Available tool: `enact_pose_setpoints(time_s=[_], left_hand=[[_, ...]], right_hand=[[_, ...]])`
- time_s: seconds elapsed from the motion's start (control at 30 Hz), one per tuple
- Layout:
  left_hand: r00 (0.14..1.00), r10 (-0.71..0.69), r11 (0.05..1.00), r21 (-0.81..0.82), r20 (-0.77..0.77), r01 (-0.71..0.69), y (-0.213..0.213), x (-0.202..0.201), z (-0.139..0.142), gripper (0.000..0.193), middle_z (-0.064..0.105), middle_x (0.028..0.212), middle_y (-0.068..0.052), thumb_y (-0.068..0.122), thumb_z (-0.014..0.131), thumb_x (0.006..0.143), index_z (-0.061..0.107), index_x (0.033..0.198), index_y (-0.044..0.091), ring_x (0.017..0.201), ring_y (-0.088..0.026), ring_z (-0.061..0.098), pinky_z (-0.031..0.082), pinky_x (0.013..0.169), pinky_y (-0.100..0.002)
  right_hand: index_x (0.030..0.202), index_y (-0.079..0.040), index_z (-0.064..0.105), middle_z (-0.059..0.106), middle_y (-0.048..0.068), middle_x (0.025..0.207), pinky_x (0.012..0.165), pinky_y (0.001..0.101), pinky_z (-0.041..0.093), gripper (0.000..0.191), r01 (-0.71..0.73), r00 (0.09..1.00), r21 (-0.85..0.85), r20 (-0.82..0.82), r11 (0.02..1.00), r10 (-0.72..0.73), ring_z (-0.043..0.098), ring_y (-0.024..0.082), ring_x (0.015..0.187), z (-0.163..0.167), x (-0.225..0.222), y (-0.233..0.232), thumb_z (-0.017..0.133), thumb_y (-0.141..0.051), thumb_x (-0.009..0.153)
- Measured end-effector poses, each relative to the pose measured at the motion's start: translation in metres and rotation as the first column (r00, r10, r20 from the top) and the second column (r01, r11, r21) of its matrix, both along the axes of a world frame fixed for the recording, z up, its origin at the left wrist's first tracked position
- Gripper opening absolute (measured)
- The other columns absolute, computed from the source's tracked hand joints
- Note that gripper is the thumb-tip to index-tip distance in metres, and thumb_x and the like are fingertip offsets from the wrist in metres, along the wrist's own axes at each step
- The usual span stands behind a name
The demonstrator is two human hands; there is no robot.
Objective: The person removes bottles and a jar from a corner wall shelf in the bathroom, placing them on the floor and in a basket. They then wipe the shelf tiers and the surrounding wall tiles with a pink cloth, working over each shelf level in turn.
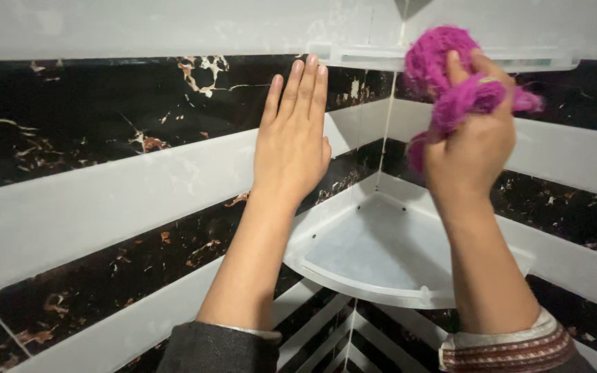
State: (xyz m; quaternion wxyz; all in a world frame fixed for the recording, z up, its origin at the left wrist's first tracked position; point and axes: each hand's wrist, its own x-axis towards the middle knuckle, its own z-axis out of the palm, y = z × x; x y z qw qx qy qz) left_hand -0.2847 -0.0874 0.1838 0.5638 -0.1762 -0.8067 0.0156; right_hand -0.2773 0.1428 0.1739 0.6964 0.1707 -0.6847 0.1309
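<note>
**K:** Up in the wall corner: any packages, labels, signs?

**R:** None showing. Just tiles in black marble-look and white bands, plus two white corner shelves. Upper shelf (381, 56) is at the top edge, lower shelf (374, 283) sits below the hands with a raised front rim.

**K:** The scrubber?

**R:** Magenta scrub pad (443, 83), shaggy and bunched. It's high on the right, just under the upper shelf, against or very near the right wall; contact isn't clear. Long axis runs roughly vertical, a loose tail hanging down past the thumb side.

**K:** Hands?

**R:** Right hand (471, 148) is raised, back of hand to camera, fingers curled and clamped on the pad. Forearm rises steeply from a striped cuff (513, 349). Left hand (291, 141) is flat on the left wall, palm to tile, fingers straight, pressed together and pointing up, holding nothing. Fingertips reach just beside the upper shelf's left end. Left forearm rises from a dark sleeve (219, 349).
</note>
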Motion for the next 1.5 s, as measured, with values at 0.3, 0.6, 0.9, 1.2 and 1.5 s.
enact_pose_setpoints(time_s=[0.3,0.6,0.9,1.2,1.5], left_hand=[[0.991,0.134,0.989,-0.060,0.020,-0.132,0.001,-0.005,0.001,0.079,0.033,0.164,-0.017,0.021,0.063,0.083,0.039,0.154,-0.002,0.156,-0.027,0.019,0.008,0.128,-0.043],[0.979,0.193,0.977,-0.083,-0.066,-0.198,-0.002,-0.002,-0.002,0.071,0.021,0.170,-0.014,0.021,0.062,0.086,0.051,0.153,0.000,0.158,-0.023,0.016,0.008,0.130,-0.040],[0.979,0.200,0.976,-0.077,-0.048,-0.203,0.002,-0.006,-0.008,0.073,0.017,0.172,-0.016,0.026,0.067,0.085,0.052,0.153,0.003,0.159,-0.026,0.012,0.006,0.130,-0.043],[0.990,0.118,0.991,-0.056,-0.083,-0.123,-0.001,-0.017,-0.011,0.073,0.021,0.171,-0.016,0.018,0.063,0.089,0.051,0.159,0.004,0.160,-0.028,0.015,0.005,0.132,-0.045],[0.973,0.214,0.973,-0.072,-0.086,-0.220,0.005,-0.007,-0.011,0.073,0.018,0.172,-0.017,0.023,0.066,0.084,0.054,0.154,0.006,0.160,-0.027,0.014,0.007,0.131,-0.044]], right_hand=[[0.148,-0.019,0.063,0.051,0.005,0.155,0.088,0.0432,0.057,0.075,-0.155,0.980,0.059,0.137,0.986,0.146,0.069,0.033,0.114,0.021,-0.016,-0.097,0.073,0.004,0.078],[0.152,-0.015,0.060,0.051,0.010,0.155,0.115,0.0447,0.050,0.066,-0.097,0.995,0.055,0.021,0.994,0.096,0.059,0.036,0.139,0.009,0.001,-0.023,0.068,0.004,0.089],[0.151,-0.014,0.057,0.048,0.013,0.159,0.120,0.0427,0.049,0.059,-0.169,0.985,0.052,-0.025,0.984,0.170,0.058,0.036,0.142,0.003,-0.017,-0.047,0.073,-0.003,0.096],[0.149,-0.023,0.063,0.052,0.003,0.157,0.103,0.0392,0.057,0.067,-0.218,0.974,0.070,0.073,0.974,0.213,0.066,0.029,0.130,0.008,-0.026,-0.080,0.072,-0.001,0.086],[0.151,-0.008,0.057,0.051,0.018,0.157,0.127,0.0433,0.043,0.060,-0.174,0.984,0.004,-0.030,0.985,0.174,0.055,0.038,0.146,-0.001,-0.006,-0.007,0.065,0.005,0.093]])
